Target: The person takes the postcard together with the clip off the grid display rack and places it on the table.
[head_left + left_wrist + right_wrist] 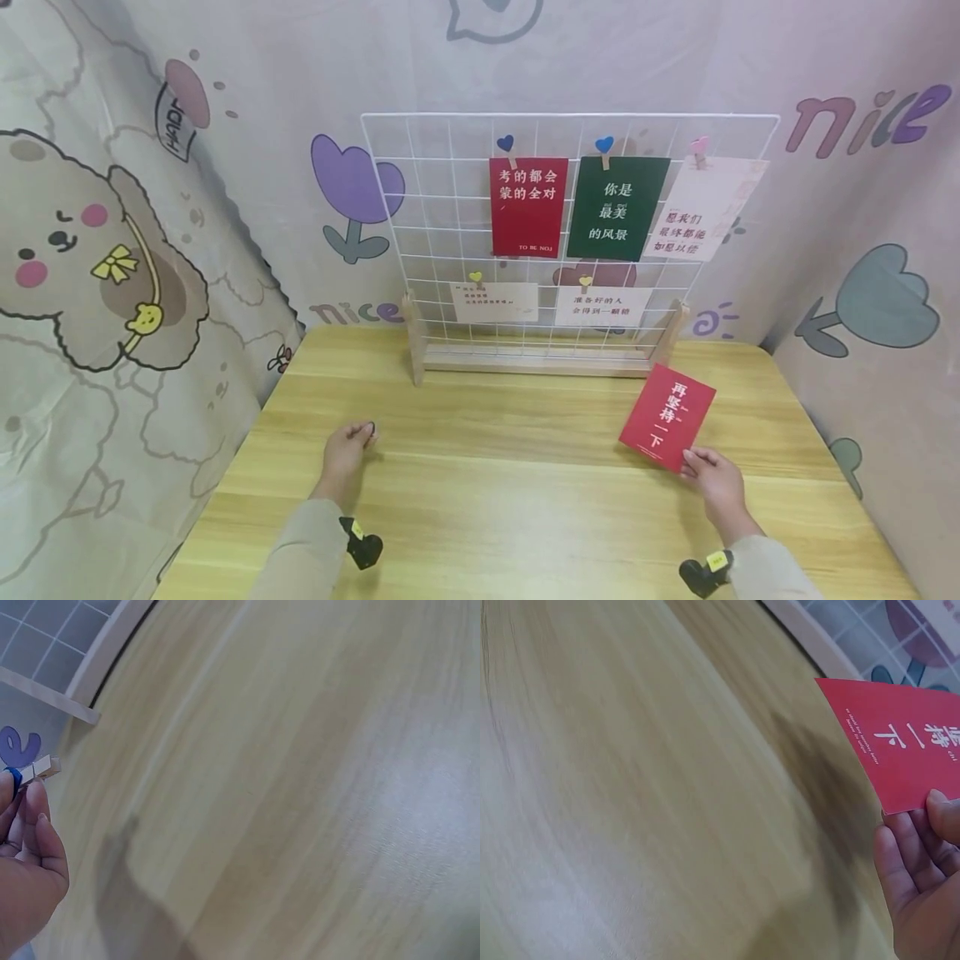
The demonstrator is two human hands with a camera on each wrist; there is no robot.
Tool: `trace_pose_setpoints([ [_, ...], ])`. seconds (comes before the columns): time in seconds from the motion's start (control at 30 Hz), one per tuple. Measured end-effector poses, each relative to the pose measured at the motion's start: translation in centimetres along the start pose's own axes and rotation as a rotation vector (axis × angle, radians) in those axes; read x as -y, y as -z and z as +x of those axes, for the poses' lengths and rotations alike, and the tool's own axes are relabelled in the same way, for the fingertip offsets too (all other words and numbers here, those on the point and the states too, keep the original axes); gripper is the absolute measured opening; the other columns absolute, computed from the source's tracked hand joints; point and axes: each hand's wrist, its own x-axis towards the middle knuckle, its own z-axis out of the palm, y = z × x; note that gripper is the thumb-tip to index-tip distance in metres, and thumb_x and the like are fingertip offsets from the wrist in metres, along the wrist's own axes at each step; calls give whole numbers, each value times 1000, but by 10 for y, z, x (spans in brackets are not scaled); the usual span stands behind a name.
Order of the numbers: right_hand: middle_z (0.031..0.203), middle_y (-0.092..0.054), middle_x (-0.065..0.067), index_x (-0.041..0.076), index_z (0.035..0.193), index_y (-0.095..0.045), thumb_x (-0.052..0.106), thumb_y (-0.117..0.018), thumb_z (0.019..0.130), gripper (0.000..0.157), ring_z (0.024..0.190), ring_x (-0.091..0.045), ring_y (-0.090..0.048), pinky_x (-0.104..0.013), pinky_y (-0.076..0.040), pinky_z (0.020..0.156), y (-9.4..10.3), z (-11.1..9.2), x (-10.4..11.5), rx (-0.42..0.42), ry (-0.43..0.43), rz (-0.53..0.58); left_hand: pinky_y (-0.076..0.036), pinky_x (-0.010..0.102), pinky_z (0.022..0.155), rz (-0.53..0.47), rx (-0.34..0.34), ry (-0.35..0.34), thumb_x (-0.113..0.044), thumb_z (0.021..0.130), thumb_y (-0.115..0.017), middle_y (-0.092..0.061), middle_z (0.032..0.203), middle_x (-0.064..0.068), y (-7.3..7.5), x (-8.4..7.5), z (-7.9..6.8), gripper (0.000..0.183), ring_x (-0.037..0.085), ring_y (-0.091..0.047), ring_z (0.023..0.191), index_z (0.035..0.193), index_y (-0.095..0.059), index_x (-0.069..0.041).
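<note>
Between its thumb and fingers, my left hand (346, 456) pinches a small wooden clothespin (39, 769) with a dark blue top, held above the left part of the table. My right hand (716, 485) grips a red card (667, 417) with white Chinese characters by its lower right corner, over the right part of the table. In the right wrist view the thumb lies on the card's printed face and the other fingers are behind it. Beyond both hands stands a white wire grid (442, 208) in a wooden stand (536, 365).
Clipped along the grid's upper part are a red card (528, 221), a green card (617, 221) and a pale card (701, 204). Lower down hang two small white cards, the left (491, 310) and the right (607, 315). Printed cloth (247, 50) surrounds the wooden table (480, 483).
</note>
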Motion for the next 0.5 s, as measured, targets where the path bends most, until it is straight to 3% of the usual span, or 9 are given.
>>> trace_pose_setpoints([
  [0.13,69,-58,0,-10,91,-54,12,-60,81,25,60,-8,-58,-23,-50,59,-1,-10,6,-28,-3,-21,-34,37,91,-54,0,50,-17,91,-44,-47,105,15,-1,8,0,33,29,-44,101,112,-41,8],
  [0.33,70,-57,3,-16,106,-43,9,-53,85,34,62,-5,-57,-22,-50,63,1,-18,10,-4,-75,-123,-42,32,84,-146,-4,51,-9,90,-44,-46,100,17,-5,18,3,31,27,-48,93,110,-40,13],
  [0.5,72,-57,4,-15,115,-36,11,-53,85,43,64,-3,-56,-23,-49,66,5,-15,9,28,-136,-143,-44,24,76,-143,-16,44,-6,89,-44,-50,89,13,-7,26,7,30,19,-51,80,110,-40,15],
])
